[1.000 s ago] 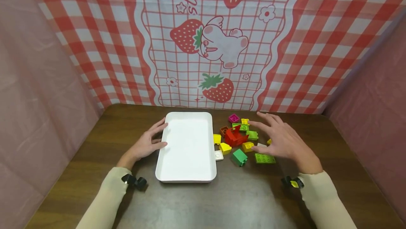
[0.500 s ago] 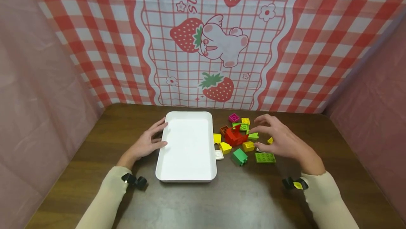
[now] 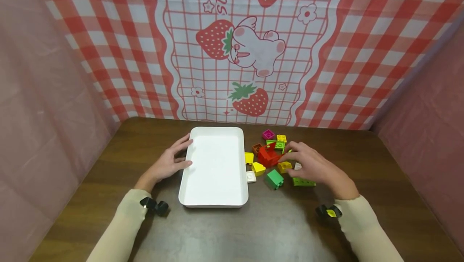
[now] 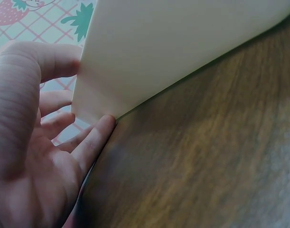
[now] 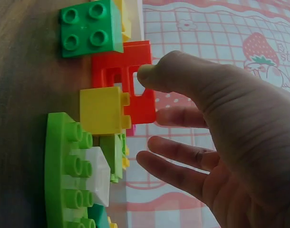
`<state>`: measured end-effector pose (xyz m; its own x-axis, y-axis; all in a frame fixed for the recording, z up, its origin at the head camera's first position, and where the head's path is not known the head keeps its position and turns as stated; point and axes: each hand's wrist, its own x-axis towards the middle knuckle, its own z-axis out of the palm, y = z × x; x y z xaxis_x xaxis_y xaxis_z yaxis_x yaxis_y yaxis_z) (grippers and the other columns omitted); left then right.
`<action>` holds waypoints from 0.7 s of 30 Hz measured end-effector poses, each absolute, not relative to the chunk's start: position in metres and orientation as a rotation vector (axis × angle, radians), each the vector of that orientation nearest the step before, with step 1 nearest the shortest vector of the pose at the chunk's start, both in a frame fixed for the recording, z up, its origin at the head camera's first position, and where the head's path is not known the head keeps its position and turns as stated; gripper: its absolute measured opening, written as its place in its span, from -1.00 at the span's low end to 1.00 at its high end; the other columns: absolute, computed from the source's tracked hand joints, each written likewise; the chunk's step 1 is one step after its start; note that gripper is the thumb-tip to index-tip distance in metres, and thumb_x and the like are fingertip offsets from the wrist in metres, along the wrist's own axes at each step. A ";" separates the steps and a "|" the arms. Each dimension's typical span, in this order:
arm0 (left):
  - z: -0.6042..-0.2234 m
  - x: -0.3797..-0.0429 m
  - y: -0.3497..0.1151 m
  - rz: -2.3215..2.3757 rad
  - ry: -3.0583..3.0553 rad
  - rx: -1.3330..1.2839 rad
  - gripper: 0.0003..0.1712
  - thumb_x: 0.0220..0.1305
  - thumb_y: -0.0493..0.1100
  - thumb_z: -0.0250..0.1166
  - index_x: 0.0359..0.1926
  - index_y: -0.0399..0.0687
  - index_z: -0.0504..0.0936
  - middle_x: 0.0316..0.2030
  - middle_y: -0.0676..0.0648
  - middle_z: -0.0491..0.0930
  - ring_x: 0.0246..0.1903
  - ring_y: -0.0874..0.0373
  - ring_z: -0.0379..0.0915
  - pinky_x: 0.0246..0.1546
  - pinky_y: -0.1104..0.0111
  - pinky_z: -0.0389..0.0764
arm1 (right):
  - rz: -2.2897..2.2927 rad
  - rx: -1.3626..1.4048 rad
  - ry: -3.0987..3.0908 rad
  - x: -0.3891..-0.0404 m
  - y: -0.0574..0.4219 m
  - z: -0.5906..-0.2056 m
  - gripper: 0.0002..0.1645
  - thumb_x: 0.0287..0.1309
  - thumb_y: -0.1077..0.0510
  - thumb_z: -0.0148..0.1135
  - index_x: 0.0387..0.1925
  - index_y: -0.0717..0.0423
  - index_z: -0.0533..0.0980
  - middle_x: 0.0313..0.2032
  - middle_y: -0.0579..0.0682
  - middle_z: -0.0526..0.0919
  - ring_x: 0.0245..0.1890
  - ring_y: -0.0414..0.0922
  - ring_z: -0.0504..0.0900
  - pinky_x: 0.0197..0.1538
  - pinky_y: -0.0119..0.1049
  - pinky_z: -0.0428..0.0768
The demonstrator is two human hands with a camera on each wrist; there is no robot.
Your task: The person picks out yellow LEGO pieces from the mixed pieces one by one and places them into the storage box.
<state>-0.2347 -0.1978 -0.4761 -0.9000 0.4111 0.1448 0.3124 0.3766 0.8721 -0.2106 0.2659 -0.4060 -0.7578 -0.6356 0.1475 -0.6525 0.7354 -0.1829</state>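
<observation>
Red open-framed plastic block is seen at the fingertips of the right hand, whose thumb and fingers are parted; contact cannot be told. White rectangular tray, beside the left hand, is touched by its spread fingers.

We face a red-and-white strawberry-print cloth behind a brown wood-grain table, pink drapes on either side.

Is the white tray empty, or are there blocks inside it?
Empty. In the head view, the white tray shows its bare bottom, and the toy blocks lie outside it, on the table.
</observation>
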 end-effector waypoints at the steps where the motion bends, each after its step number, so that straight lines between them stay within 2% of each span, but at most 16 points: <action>1: -0.476 -0.235 -0.198 1.568 2.523 0.663 -0.12 0.23 -0.28 0.40 0.50 -0.26 0.20 0.61 -0.17 -0.11 0.48 -0.26 0.01 0.24 -0.22 0.46 | 0.338 1.064 -2.849 -0.211 0.266 -0.407 -0.62 -0.08 0.10 0.54 -0.12 -0.11 0.75 -0.12 -0.08 0.55 -0.15 -0.13 0.43 -0.17 -0.19 0.60; 6: -0.475 -0.235 -0.197 1.572 2.505 0.660 -0.12 0.23 -0.28 0.40 0.50 -0.25 0.20 0.61 -0.17 -0.12 0.49 -0.25 -0.01 0.25 -0.22 0.45 | 0.342 1.045 -2.861 -0.211 0.264 -0.408 -0.66 -0.07 0.11 0.55 -0.16 -0.11 0.76 -0.23 -0.13 0.48 -0.23 -0.17 0.38 -0.25 -0.27 0.54; 16: -0.475 -0.235 -0.198 1.571 2.502 0.671 -0.12 0.23 -0.27 0.40 0.50 -0.25 0.19 0.61 -0.16 -0.13 0.48 -0.25 0.00 0.26 -0.22 0.46 | 0.294 1.023 -2.983 -0.211 0.259 -0.414 -0.72 0.00 0.08 0.51 -0.17 -0.17 0.76 -0.05 -0.07 0.60 -0.07 -0.09 0.46 -0.07 -0.14 0.66; 21: -0.475 -0.235 -0.198 1.574 2.502 0.664 -0.12 0.23 -0.27 0.40 0.50 -0.25 0.20 0.61 -0.16 -0.13 0.48 -0.25 0.01 0.26 -0.21 0.46 | 0.287 1.022 -3.019 -0.212 0.256 -0.416 -0.71 0.03 0.08 0.49 -0.14 -0.18 0.76 -0.04 -0.05 0.64 -0.05 -0.07 0.49 0.00 -0.04 0.68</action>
